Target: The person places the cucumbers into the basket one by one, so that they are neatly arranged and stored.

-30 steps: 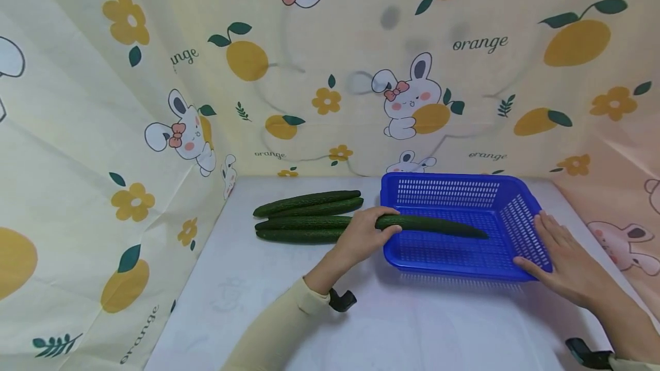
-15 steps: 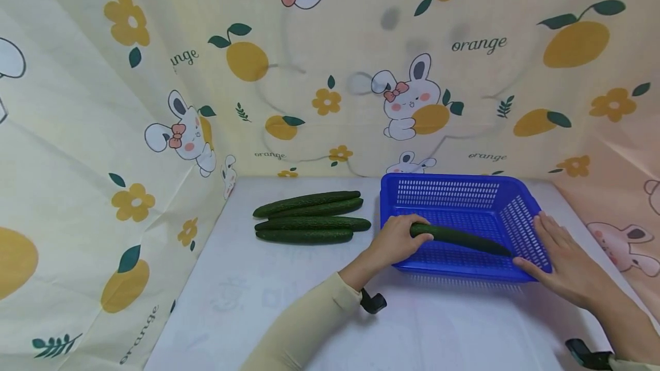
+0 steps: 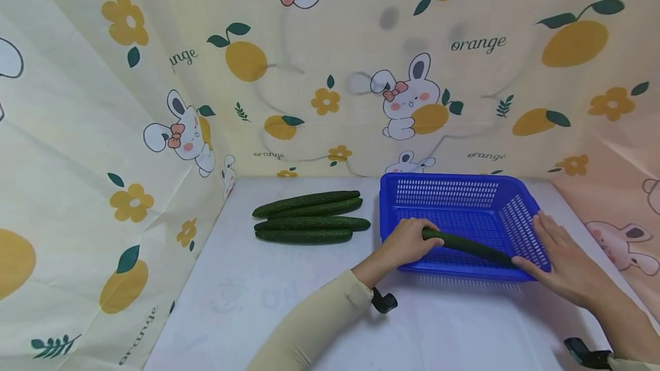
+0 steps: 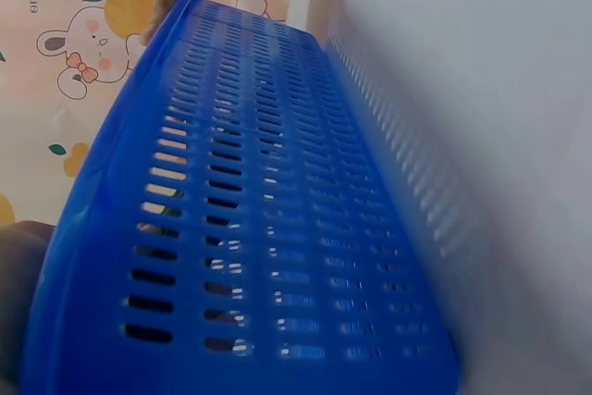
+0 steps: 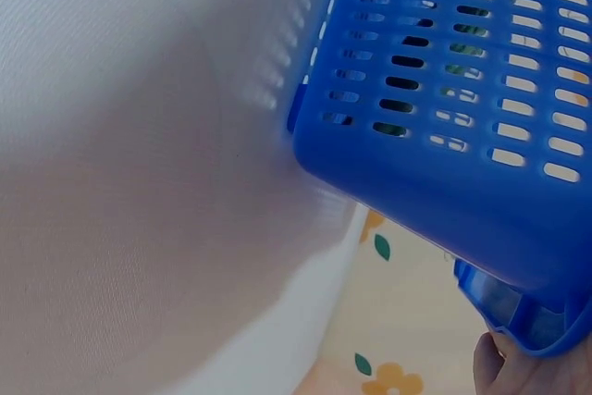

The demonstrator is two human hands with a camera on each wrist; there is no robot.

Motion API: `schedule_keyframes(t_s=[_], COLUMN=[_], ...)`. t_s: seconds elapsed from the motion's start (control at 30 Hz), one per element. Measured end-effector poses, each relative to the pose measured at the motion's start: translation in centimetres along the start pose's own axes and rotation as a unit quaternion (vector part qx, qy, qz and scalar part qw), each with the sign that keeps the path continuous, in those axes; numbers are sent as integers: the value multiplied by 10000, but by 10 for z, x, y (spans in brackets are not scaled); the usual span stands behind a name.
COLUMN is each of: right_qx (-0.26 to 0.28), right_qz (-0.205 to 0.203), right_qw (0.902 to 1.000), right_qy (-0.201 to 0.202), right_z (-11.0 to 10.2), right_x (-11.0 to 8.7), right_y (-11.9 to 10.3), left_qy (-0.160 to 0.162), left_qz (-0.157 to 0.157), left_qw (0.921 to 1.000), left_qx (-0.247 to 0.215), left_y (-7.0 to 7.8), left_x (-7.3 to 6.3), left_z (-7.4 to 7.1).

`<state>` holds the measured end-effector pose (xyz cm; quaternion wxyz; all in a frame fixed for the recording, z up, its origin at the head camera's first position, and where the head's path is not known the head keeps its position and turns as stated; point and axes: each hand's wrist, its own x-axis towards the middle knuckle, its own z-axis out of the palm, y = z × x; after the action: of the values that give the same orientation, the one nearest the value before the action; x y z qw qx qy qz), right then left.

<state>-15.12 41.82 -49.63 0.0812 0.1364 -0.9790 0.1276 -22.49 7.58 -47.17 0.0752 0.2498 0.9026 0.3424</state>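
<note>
My left hand [image 3: 409,242] grips a long dark green cucumber [image 3: 471,247] by its left end, inside the blue plastic basket [image 3: 443,176]. The cucumber slants down to the right, its far tip close to my right thumb. My right hand [image 3: 567,262] rests against the basket's right end with straight fingers, the thumb over the front right corner. In the left wrist view the slotted basket wall [image 4: 277,191] fills the middle, with part of my hand at the left edge. The right wrist view shows the slotted wall [image 5: 444,136] and my hand at the rim [image 5: 527,335].
Several more cucumbers [image 3: 309,224] lie side by side on the white tabletop [image 3: 289,302], left of the basket. Behind the table hangs a cream curtain [image 3: 309,27] printed with rabbits and oranges; it also runs along both sides.
My left hand has carried the cucumber rightward and lower into the basket, away from the other cucumbers. My right hand has stayed at the basket's right end.
</note>
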Motion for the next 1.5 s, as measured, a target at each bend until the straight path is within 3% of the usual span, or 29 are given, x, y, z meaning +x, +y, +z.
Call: schedule_keyframes(t_s=[0.1,0.23,0.5,0.63,0.93,1.2,1.5], right_qx=[6,-12,7,43,98,92,63], right_qz=[13,114,171,191,185,171,218], right_qw=[10000,9999,9998,9998,9997,9997,9996], right_qy=[-17,-66,-84,-98,-99,-111,-184], right_z=[0,0,1,-1,-1,-1,-1], right_x=[0,0,0,0,0,-1,0], right_y=[0,-1,-2,-2,-2,-2,-3], left_qy=[-37,-58,378,612,733,688,456], left_qz=[-19,187,775,792,596,240,-92], left_qw=[9997,9994,9950,9931,9944,9965,9989], left_qx=[232,303,-499,-618,-478,-415,103], left_y=[0,-1,-21,-41,-102,-160,-205], left_x=[0,-4,-20,-30,-59,-93,-126], left_z=[0,-6,-43,-66,-103,-131,-158])
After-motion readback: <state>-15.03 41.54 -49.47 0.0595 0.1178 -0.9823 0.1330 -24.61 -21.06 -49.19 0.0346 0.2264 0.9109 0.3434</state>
